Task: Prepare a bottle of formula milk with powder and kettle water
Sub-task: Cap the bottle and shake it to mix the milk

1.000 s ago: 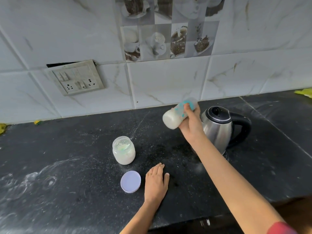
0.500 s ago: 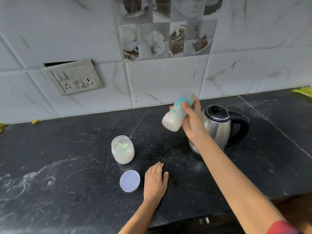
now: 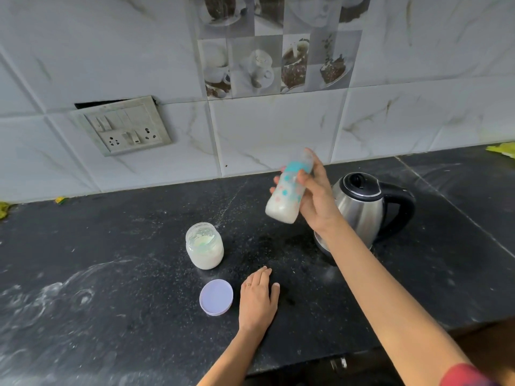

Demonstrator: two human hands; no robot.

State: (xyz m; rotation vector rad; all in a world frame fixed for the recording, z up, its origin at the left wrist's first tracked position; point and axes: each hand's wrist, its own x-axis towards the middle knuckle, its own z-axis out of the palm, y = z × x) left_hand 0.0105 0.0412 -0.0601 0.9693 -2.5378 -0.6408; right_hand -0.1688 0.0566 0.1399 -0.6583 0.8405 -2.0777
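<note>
My right hand point(image 3: 316, 203) grips a baby bottle point(image 3: 287, 195) with teal and pink dots, tilted in the air above the counter, its top pointing up and right. White milk fills its lower end. An open glass jar of white powder point(image 3: 204, 246) stands on the black counter point(image 3: 111, 274) left of the bottle. The jar's lilac lid point(image 3: 216, 296) lies flat in front of it. My left hand point(image 3: 257, 298) rests flat on the counter just right of the lid. A steel kettle point(image 3: 362, 207) with a black lid and handle stands behind my right forearm.
A tiled wall runs along the back of the counter, with a switch and socket plate point(image 3: 122, 126) at the left. A yellow-green scrap point(image 3: 503, 150) lies at the far right of the counter. Powder smears mark the counter's left part.
The bottle in my right hand has swung from lying nearly sideways to a steeper tilt and sits a little lower. My left hand has stayed flat on the counter.
</note>
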